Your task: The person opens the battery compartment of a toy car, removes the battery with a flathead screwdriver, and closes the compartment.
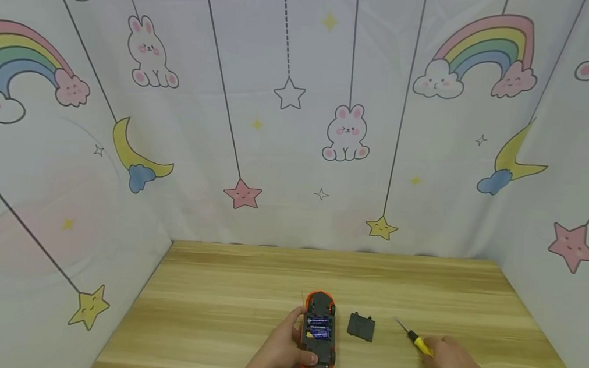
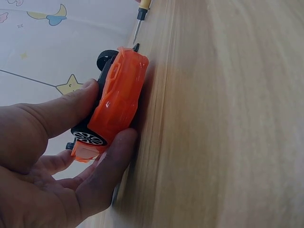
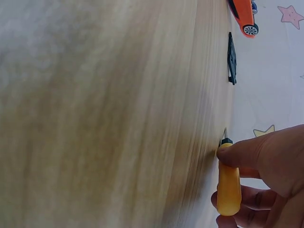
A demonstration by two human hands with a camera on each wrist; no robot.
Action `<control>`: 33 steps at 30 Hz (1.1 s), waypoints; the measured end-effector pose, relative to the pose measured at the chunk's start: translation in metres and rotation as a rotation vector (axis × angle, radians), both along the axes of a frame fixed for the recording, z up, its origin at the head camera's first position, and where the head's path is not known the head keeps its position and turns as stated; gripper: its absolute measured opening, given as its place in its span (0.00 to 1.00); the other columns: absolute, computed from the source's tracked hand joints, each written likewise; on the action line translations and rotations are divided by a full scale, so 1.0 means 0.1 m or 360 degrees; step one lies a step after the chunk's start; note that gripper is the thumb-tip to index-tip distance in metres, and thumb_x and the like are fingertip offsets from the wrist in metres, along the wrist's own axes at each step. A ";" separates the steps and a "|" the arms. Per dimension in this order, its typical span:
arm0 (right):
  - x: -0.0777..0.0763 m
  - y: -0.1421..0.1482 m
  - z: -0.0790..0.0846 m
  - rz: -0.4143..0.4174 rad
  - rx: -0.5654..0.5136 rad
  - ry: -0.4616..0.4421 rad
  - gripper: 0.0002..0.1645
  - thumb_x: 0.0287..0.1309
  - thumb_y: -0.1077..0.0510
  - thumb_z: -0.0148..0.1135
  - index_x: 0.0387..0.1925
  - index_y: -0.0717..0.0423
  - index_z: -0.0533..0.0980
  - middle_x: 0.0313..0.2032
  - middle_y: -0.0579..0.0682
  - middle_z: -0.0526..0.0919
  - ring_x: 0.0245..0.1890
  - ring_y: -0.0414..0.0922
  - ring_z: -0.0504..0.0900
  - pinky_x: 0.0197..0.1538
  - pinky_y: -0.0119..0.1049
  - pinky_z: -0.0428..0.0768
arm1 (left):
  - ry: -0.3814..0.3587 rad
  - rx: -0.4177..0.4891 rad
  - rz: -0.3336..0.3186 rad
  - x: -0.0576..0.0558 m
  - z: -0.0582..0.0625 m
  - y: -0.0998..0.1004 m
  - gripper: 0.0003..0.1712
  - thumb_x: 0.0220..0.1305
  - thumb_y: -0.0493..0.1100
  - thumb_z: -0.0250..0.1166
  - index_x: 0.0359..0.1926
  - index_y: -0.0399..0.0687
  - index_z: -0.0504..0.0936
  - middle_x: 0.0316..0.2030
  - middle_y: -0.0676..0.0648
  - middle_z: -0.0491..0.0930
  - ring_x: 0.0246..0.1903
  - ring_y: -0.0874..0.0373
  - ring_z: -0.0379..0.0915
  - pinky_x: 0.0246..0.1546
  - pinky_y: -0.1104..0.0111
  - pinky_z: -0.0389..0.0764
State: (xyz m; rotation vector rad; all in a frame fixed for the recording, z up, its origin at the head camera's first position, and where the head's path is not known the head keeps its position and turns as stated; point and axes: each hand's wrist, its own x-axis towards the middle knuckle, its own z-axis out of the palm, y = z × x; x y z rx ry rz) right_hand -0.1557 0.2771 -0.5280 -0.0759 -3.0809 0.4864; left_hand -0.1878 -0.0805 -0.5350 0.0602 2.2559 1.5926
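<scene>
An orange toy car (image 1: 318,350) lies upside down, its black underside up and blue batteries (image 1: 319,328) showing in the open battery compartment. My left hand (image 1: 280,346) grips it from the left, thumb over the underside near one end; the left wrist view shows fingers along the orange body (image 2: 121,85). A black battery cover (image 1: 361,326) lies flat on the table just right of the car. Further right, my right hand (image 1: 454,367) holds a screwdriver by its yellow handle (image 3: 229,190), with the thumb on top. The metal tip of the screwdriver (image 1: 412,336) points up and left, close over the table.
The wood-grain table (image 1: 211,293) is bounded at the back and both sides by a white curtain (image 1: 296,166) printed with rabbits, stars, moons and rainbows. A thin antenna wire (image 1: 302,297) sticks out by the far end of the car.
</scene>
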 end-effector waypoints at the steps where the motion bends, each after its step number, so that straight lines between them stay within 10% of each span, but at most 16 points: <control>1: 0.01 0.00 -0.01 0.0001 -0.0002 0.0025 0.18 0.58 0.57 0.68 0.50 0.55 0.84 0.39 0.53 0.84 0.36 0.52 0.83 0.32 0.54 0.79 | 0.0000 0.0006 -0.0001 0.00 0.00 0.00 0.62 0.42 0.29 0.81 0.77 0.57 0.60 0.39 0.42 0.78 0.32 0.51 0.80 0.23 0.58 0.85; 18: -0.06 0.00 -0.01 0.0010 -0.0060 -0.0100 0.19 0.57 0.53 0.71 0.44 0.65 0.82 0.30 0.49 0.83 0.28 0.45 0.76 0.31 0.47 0.76 | 0.0008 0.0043 0.0010 -0.01 -0.01 0.00 0.62 0.43 0.27 0.80 0.76 0.58 0.61 0.39 0.41 0.78 0.33 0.49 0.80 0.22 0.56 0.84; 33: -0.05 0.04 0.04 -0.0007 -0.0076 -0.0216 0.40 0.57 0.34 0.70 0.50 0.66 0.78 0.29 0.47 0.80 0.27 0.46 0.75 0.28 0.43 0.74 | 0.0028 0.0023 0.0005 -0.01 -0.02 -0.01 0.62 0.42 0.28 0.81 0.77 0.55 0.61 0.38 0.41 0.79 0.34 0.50 0.80 0.24 0.57 0.85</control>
